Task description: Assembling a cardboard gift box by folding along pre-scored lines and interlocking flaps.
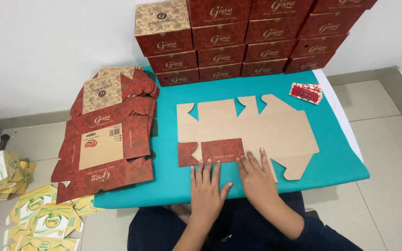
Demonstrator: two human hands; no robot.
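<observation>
A flat die-cut cardboard box blank (266, 128) lies brown side up on the teal table (336, 162). Its near flap (222, 149) is folded over and shows the red printed side. My left hand (207, 188) lies flat with fingertips on the near edge of that red flap. My right hand (257, 179) presses flat beside it, fingers spread on the blank's near edge. Neither hand grips anything.
A stack of unfolded red box blanks (108, 135) lies at the table's left. Assembled red boxes (238, 39) are stacked against the back wall. A small red packet (306, 92) lies at the far right. Yellow-green cartons (38, 216) lie on the floor, left.
</observation>
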